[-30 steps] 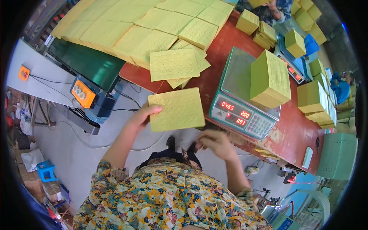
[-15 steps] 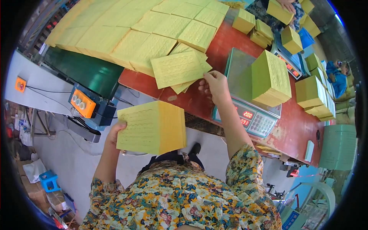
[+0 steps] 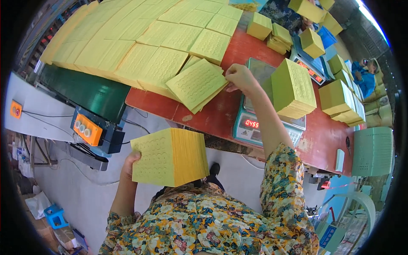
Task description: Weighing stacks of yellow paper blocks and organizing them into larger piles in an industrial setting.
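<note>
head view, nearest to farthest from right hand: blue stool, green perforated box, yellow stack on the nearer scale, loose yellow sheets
1. Loose yellow sheets, at the right hand
2. Yellow stack on the nearer scale, right
3. Green perforated box, far right
4. Blue stool, lower left

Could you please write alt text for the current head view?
A person's left hand holds a thick stack of yellow sheets; the right hand touches loose sheets on a red table, beside a digital scale bearing another stack.
</note>
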### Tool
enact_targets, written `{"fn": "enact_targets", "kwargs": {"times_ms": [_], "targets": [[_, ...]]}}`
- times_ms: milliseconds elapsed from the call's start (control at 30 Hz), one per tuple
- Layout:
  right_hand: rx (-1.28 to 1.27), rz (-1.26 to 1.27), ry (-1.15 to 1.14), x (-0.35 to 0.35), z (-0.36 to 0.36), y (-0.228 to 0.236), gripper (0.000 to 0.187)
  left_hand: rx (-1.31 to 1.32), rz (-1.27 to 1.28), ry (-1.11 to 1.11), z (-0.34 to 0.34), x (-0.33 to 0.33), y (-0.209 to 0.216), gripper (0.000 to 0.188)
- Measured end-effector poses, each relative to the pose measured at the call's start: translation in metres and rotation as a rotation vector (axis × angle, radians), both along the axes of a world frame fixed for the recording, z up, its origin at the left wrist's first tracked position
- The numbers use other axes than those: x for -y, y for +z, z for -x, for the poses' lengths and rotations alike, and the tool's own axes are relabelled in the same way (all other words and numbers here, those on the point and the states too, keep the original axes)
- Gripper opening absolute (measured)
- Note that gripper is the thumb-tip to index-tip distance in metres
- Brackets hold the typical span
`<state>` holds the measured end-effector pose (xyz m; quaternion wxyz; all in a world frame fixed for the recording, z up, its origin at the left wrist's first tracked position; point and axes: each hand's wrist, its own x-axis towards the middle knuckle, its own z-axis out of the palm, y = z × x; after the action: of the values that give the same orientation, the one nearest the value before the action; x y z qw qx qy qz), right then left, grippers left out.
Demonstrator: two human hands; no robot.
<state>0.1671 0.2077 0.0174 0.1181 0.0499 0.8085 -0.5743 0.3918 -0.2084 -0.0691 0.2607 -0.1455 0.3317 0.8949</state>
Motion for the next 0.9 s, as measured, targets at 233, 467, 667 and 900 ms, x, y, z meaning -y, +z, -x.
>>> {"fn": "enact_targets", "kwargs": {"times_ms": [233, 467, 667, 900], "targets": [[-0.254, -0.168, -0.145, 0.013, 0.017, -0.003, 0.006, 0.018, 0.032, -0.030, 0.000, 0.004, -0.008, 0.074], [-0.823, -0.458, 0.003, 0.059, -0.023, 0.028, 0.026, 0.040, 0.166, -0.097, 0.023, -0.016, 0.046, 0.079], [0.275, 0.462, 0.579, 0.050, -0.149, 0.003, 0.071, -0.313, 0.285, -0.814, 0.092, -0.096, 0.136, 0.085], [0.455, 0.975, 0.310, -0.010, -0.255, -0.036, 0.062, -0.468, 0.477, -1.318, 0.115, -0.195, 0.147, 0.086]]}}
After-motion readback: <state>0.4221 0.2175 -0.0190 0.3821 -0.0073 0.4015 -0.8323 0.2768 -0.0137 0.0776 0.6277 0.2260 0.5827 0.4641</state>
